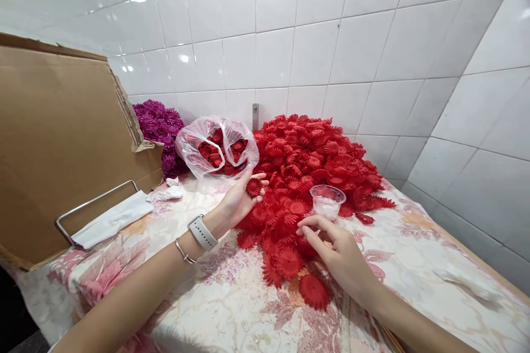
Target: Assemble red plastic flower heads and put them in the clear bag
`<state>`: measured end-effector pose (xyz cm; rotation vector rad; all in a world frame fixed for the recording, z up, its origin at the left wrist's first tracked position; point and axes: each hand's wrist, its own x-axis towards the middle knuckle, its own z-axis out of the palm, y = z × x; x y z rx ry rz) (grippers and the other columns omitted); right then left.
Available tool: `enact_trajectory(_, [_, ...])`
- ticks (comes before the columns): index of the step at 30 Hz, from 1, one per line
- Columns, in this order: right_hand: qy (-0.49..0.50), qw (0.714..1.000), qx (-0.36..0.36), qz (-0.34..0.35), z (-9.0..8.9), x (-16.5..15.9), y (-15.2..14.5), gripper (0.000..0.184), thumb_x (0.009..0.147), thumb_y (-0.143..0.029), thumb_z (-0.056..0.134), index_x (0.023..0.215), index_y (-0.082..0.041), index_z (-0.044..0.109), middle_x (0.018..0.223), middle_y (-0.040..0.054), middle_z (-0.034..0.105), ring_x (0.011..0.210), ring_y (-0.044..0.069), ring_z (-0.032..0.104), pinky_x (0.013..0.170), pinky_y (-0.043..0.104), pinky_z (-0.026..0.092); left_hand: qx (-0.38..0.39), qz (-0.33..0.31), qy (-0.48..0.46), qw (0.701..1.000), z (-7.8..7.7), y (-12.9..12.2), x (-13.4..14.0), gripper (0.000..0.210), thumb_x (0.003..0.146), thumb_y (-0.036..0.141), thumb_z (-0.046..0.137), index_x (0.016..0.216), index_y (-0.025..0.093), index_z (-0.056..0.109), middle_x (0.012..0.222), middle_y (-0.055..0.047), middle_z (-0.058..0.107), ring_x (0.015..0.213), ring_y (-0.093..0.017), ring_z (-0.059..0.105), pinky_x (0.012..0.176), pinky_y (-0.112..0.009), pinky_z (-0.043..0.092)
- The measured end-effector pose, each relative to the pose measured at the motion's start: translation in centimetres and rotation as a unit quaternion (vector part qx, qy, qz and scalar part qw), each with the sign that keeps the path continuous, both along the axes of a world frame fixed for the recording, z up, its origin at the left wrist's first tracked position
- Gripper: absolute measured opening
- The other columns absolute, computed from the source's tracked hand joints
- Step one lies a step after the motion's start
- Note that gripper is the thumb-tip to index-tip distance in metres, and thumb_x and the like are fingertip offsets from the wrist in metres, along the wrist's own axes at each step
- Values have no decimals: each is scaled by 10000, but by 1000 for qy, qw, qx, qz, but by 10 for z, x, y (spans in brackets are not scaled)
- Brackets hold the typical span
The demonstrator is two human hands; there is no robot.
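Observation:
My left hand [241,197], palm turned up, holds a dark red artificial flower [254,187] against its half-curled fingers. It is just in front of a clear plastic bag [188,146] with more dark red flowers inside. Over the front of a heap of red flower petal pieces [306,160] is my right hand [331,240], thumb and index finger pinched together. Whether anything small is between those fingertips I cannot make out. Just beyond them stands a clear plastic cup [328,201] with something whitish in it. One loose red petal piece [313,291] lies nearer to me.
A large cardboard box [62,138] stands at the left, with purple petal pieces [157,127] behind it. A metal wire frame [97,198] and white paper [114,220] lie before the box. The floral tablecloth [207,309] covers the table, which meets a tiled wall [314,27].

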<state>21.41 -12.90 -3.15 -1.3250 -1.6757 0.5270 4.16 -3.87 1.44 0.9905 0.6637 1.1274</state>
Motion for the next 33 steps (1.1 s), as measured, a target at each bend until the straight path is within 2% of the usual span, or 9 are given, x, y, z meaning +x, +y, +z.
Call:
enact_trajectory(3, [-1,1000,6,1,0,0,0,204,832,-338,423,796,-200,570,739,17,613,536,126,504,483,238,393,-27,7,-4,1000,-2,3,1,269,848,334,427,715,140,556,633,-16,566,472,-60,478,434,-158,373])
enact_trajectory(8, [-4,1000,1,2,0,0,0,220,830,-350,419,795,-198,574,754,20,624,527,125,507,466,238,384,-30,22,11,999,-5,-3,-1,415,829,266,382,430,150,381,369,58,272,289,-28,207,303,-151,103])
enact_trajectory(12, [-8,1000,0,-1,1,0,-1,212,824,-348,426,799,-200,576,759,21,630,557,136,524,501,249,399,-12,43,-12,999,-2,-12,-1,466,797,202,332,341,169,240,327,60,155,277,-33,149,298,-167,108])
enact_trajectory(14, [-9,1000,0,-3,1,0,-1,206,825,-341,428,798,-201,576,759,22,631,557,136,521,511,252,406,-16,37,-19,999,0,-13,0,430,789,196,348,361,156,339,336,48,235,282,-37,215,297,-164,163])
enact_trajectory(16, [-8,1000,1,-4,0,0,-1,205,827,-337,426,800,-201,578,767,25,633,547,133,516,498,251,403,-22,29,-26,999,1,-12,1,336,788,183,387,478,130,504,427,10,429,350,-48,377,338,-157,295])
enact_trajectory(18, [-6,1000,3,-4,-1,0,0,204,827,-333,427,805,-200,580,781,28,635,548,133,518,487,249,400,-25,28,-35,999,1,-9,3,246,794,166,420,622,119,590,622,-38,582,516,-73,532,469,-169,439])
enact_trajectory(20, [-7,1000,6,-4,-1,0,0,202,827,-330,429,805,-199,581,791,31,639,566,138,530,492,249,404,-32,34,-56,997,-1,-6,6,215,809,157,438,667,123,596,764,-63,624,691,-106,601,645,-207,512])
enact_trajectory(25, [-11,1000,1,-6,-1,0,1,211,828,-341,423,808,-203,581,789,27,640,553,136,524,493,252,401,-44,41,-88,994,-6,-4,9,172,803,95,469,681,111,590,862,-92,627,912,-169,612,872,-280,497])
enact_trajectory(33, [1,1000,-18,-5,1,1,1,208,825,-349,425,806,-201,571,806,26,632,598,145,533,523,255,403,-12,-30,-45,998,-6,-11,9,186,747,24,466,841,70,619,894,-127,671,828,-168,642,807,-265,509])
